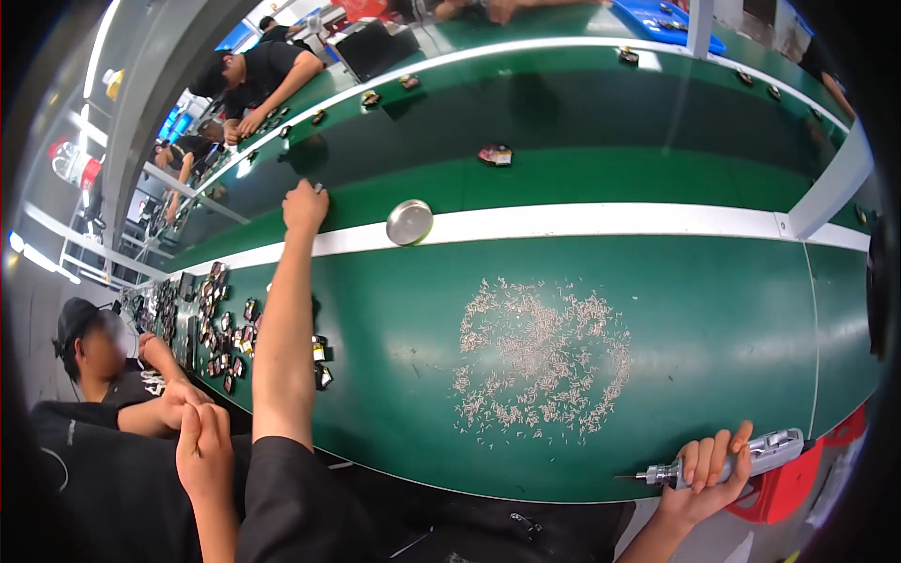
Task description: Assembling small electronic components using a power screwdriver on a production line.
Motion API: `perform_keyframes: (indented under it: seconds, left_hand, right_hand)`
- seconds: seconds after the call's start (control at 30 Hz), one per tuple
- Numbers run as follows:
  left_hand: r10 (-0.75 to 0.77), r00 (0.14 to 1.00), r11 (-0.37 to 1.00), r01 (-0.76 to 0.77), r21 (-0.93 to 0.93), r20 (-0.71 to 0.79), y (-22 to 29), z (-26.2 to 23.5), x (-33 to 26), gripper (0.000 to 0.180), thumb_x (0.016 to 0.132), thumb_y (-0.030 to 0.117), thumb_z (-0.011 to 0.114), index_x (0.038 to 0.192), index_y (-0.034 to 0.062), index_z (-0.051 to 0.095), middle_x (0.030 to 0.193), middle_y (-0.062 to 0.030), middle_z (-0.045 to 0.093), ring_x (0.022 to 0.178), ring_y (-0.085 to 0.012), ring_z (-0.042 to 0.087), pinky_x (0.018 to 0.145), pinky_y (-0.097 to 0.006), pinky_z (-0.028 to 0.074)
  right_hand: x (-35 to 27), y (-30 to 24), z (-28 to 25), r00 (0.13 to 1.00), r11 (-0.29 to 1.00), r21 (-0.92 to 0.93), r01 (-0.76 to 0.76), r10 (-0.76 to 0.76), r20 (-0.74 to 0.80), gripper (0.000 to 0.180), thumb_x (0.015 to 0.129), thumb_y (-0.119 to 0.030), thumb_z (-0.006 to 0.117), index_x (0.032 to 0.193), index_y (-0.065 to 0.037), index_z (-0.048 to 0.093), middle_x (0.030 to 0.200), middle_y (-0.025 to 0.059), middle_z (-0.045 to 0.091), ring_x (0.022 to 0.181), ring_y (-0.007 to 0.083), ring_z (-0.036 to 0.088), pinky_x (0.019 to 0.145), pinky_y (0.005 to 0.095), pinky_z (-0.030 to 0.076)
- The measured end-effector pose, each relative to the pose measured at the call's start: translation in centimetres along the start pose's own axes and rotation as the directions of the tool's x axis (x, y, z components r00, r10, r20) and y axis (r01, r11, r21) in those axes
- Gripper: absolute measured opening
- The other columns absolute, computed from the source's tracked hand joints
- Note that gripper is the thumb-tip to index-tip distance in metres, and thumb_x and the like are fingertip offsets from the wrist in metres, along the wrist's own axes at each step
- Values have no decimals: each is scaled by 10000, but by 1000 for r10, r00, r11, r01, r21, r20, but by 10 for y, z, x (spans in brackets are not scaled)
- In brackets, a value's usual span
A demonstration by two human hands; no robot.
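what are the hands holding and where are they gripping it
The right hand grips a grey electric screwdriver around the middle of its body, tip pointing left. The left hand reaches far across the green table; any hold cannot be told.

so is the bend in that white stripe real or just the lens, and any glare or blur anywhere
Head view: the white stripe bows because of the fisheye lens, as does the green table edge; corners go black. Overhead lights glare off the far green surface and the round metal dish. The screws look sharp; the left hand and right hand are slightly soft.
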State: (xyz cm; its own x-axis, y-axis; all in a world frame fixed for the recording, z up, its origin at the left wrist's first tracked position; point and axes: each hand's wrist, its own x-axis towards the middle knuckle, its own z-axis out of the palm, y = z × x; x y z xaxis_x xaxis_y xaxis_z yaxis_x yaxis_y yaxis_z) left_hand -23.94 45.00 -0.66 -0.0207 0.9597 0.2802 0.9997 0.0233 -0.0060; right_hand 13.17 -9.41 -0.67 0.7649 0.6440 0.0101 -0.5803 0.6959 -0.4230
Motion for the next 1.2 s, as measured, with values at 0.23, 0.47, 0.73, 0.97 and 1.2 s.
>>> perform_keyframes:
  seconds: [0.23, 0.47, 0.73, 0.97, 1.2]
  left_hand:
    - [470, 880, 872, -451, 191, -66, -15, 4, 3, 187, 847, 75, 471, 886, -10, 633, 911, -241, 645, 911, -400, 611, 817, -482, 471]
    - [660, 663, 478, -733, -484, -352, 160, -107, -174, 259, 896, -14, 468, 1125, -37, 587, 1066, -193, 639, 997, -339, 607, 882, -356, 463]
    - [943, 15, -169, -837, -520, -332, 218, -146, -398, 452, 678, -71, 575, 1127, -112, 549, 1174, -232, 571, 1051, -376, 571, 868, -424, 506]
    - [948, 11, -184, -796, -576, -318, 230, -144, -418, 408, 674, -31, 630, 1063, -141, 575, 1155, -237, 576, 1030, -340, 574, 788, -383, 541]
    - [912, -26, -245, -836, -491, -410, 237, -146, -418, 285, 642, -25, 652, 905, -132, 622, 1011, -222, 626, 895, -298, 615, 639, -330, 557]
  right_hand:
    - [2, -4, 5, 999, 999, 25, -41, 41, 7, 111, 956, -149, 411, 892, -60, 395, 529, 7, 359, 391, 104, 340, 430, 275, 349]
    - [5, 4, -2, 997, 998, -5, -58, 59, 48, 131, 939, -188, 422, 899, -68, 457, 525, -6, 361, 404, 103, 352, 452, 286, 368]
    - [-27, -17, -10, 974, 997, -6, -83, 83, 209, 145, 941, -201, 409, 913, -77, 477, 511, -10, 379, 395, 103, 370, 441, 289, 385]
    - [-57, -11, -13, 975, 989, 3, -149, 146, 168, 157, 952, -228, 416, 924, -80, 459, 527, -10, 400, 405, 104, 387, 467, 279, 398]
    - [-67, 4, -1, 978, 978, -33, -207, 208, 27, 146, 942, -218, 411, 903, -88, 463, 513, -10, 382, 398, 116, 380, 464, 291, 399]
